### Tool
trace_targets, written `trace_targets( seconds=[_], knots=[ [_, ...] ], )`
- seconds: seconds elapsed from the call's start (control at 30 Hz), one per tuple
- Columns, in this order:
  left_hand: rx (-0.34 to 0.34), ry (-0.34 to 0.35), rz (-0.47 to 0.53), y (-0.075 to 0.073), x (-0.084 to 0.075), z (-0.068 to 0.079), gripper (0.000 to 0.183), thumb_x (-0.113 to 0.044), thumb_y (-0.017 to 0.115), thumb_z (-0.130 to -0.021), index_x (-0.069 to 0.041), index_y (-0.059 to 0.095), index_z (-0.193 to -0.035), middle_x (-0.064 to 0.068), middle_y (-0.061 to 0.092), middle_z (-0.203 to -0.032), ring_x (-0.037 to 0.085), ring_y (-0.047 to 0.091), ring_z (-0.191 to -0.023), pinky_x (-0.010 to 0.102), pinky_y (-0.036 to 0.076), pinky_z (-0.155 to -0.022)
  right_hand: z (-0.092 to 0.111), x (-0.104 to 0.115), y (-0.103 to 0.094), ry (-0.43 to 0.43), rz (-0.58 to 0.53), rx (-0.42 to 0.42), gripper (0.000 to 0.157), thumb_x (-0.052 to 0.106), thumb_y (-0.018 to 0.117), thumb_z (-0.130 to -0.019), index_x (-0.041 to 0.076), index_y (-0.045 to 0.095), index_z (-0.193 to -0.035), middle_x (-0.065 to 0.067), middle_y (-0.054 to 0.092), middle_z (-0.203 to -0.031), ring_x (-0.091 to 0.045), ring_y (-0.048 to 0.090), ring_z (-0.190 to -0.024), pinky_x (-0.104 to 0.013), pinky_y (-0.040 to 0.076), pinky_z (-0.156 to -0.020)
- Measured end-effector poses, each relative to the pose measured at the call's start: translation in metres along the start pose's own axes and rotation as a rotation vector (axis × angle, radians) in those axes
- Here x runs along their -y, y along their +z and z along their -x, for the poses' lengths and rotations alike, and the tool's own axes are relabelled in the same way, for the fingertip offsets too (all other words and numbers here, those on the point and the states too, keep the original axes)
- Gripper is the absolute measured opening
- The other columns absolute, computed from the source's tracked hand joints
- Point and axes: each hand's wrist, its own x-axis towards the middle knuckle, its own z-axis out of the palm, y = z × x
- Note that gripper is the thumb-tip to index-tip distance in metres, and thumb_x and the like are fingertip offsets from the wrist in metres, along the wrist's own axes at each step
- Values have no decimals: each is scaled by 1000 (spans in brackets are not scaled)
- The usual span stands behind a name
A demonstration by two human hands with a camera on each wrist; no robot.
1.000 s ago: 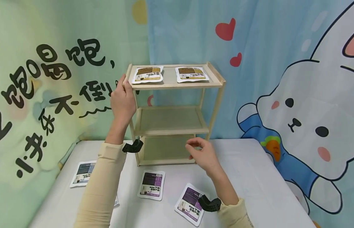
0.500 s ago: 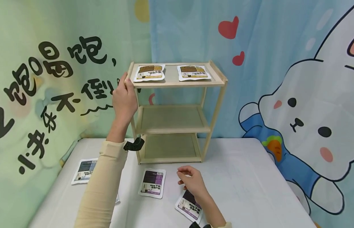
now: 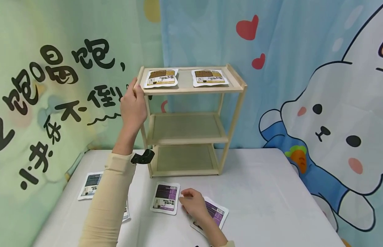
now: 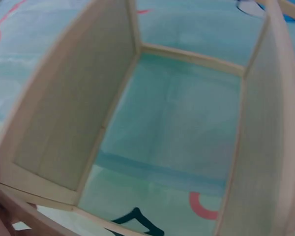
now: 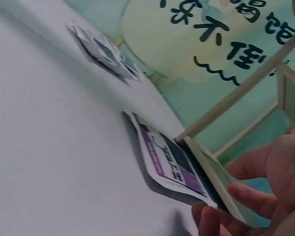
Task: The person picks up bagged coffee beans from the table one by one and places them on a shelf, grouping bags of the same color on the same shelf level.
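A three-tier wooden shelf (image 3: 191,91) stands at the back of the white table (image 3: 265,192). Two brown-labelled sachets (image 3: 160,78) (image 3: 208,77) lie on its top tier. My left hand (image 3: 133,106) grips the shelf's top left corner; the left wrist view looks along the bare shelf boards (image 4: 69,113). My right hand (image 3: 191,203) is low on the table with loosely curled fingers (image 5: 253,162) holding nothing. It sits at the right edge of a purple sachet (image 3: 165,198) (image 5: 164,160) and partly covers a second purple sachet (image 3: 216,211).
A dark blue sachet (image 3: 91,185) (image 5: 105,51) lies at the table's left, and another is mostly hidden under my left sleeve (image 3: 111,202). Printed fabric backdrops hang behind and to the left. The two lower shelf tiers hold nothing.
My right hand has dropped from in front of the bottom tier to the table and moved left, ending beside the purple sachet. The left hand has kept its grip on the shelf corner.
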Motion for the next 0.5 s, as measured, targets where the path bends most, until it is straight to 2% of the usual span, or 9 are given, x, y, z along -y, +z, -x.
trace_targets(
  seconds=[0.1,0.17,0.23,0.37,0.5],
  knots=[
    [74,-43,42,-8,-3,-3,49,-29,33,-103,-11,44,-147,19,63,-119,26,58,-87,37,44,-72,0,-1,10,-33,53,-4,23,8,68,-83,0,66,-104,-12,62,-103,-23,56,-89,-37,48,-73],
    [150,-71,93,-15,-5,-7,50,-28,34,-102,-11,41,-149,16,58,-131,24,57,-109,38,44,-89,-1,-2,14,-46,71,-11,24,7,69,-80,1,67,-104,-10,63,-100,-25,56,-94,-41,46,-80],
    [230,-96,153,-22,-7,-12,52,-25,34,-100,-11,39,-150,10,48,-143,19,47,-125,39,38,-100,-3,-4,18,-55,77,-13,25,6,70,-79,2,66,-104,-9,62,-97,-26,56,-93,-44,44,-82],
    [374,-156,269,-29,-10,-23,56,-20,37,-98,-10,33,-152,11,44,-146,19,44,-125,37,34,-103,-8,-5,22,-111,126,-23,32,8,72,-78,1,66,-109,-10,62,-95,-25,56,-88,-44,45,-79],
    [459,-169,308,-33,-3,-25,58,-27,41,-100,-12,27,-155,11,38,-151,20,40,-130,39,31,-106,-9,-10,31,-161,229,-47,49,21,78,-77,1,65,-120,-9,61,-90,-21,55,-76,-38,45,-66]
  ],
)
